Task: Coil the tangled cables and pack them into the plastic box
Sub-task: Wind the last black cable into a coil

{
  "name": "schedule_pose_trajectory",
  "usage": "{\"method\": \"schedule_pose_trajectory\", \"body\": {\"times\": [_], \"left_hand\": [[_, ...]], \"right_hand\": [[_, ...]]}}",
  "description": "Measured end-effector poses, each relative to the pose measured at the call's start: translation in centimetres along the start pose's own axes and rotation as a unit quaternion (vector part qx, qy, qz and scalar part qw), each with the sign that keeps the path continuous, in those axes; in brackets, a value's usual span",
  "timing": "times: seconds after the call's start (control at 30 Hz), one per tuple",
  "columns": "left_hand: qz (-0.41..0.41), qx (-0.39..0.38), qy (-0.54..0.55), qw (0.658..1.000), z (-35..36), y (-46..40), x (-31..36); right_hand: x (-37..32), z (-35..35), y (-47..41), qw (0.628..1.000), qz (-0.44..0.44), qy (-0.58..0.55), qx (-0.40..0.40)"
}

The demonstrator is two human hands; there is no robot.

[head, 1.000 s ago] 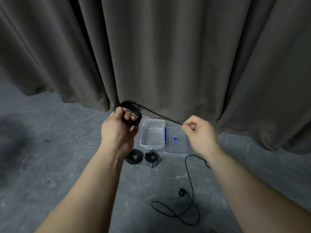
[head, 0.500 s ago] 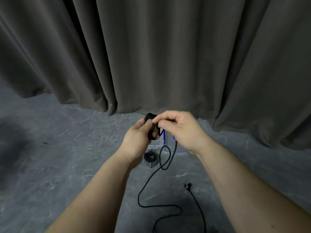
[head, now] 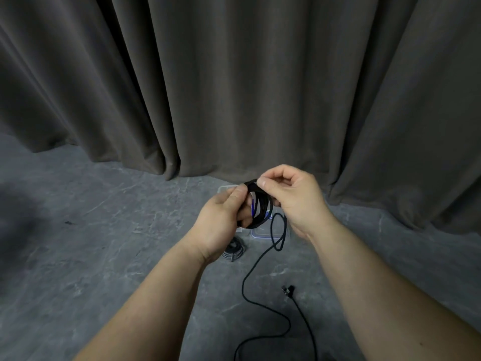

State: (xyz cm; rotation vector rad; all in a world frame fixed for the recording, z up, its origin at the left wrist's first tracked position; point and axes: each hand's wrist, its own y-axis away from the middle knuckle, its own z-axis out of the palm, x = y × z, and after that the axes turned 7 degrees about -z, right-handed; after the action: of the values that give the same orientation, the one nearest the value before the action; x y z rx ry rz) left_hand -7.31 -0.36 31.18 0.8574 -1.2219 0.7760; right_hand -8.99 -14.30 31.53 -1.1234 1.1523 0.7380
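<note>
My fingers (head: pixel 270 178) pinched the black cable coil (head: pixel 259 207).
My left hand (head: pixel 221 222) gripped it above the plastic box (head: pixel 256 233).

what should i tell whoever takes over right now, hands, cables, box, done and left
Left hand: grip curled round the black cable coil, held up in front of the curtain.
Right hand: pinching the top of the same coil, laying on a loop.
Loose tail hangs from the coil and trails over the floor; its plug lies there.
Plastic box and its lid sit on the floor, mostly hidden behind the hands.
Done: one coiled cable lies by the box.
Left: wind in the tail, then pack the coils into the box.
</note>
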Motion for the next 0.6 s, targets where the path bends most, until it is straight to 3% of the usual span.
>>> {"method": "schedule_pose_trajectory", "body": {"times": [0.23, 0.4, 0.6], "left_hand": [[0.011, 0.044, 0.053, 0.998, -0.3, -0.1, 0.5], [0.002, 0.045, 0.093, 0.995, -0.3, 0.1, 0.9], [-0.001, -0.008, 0.139, 0.99, 0.5, 0.8, 1.3]], "right_hand": [[0.5, 0.0, 0.2, 0.997, 0.008, 0.026, -0.072], [0.5, -0.1, 0.6, 0.974, -0.052, 0.177, -0.131], [0.9, 0.6, 0.7, 0.985, -0.046, 0.137, -0.094]]}}
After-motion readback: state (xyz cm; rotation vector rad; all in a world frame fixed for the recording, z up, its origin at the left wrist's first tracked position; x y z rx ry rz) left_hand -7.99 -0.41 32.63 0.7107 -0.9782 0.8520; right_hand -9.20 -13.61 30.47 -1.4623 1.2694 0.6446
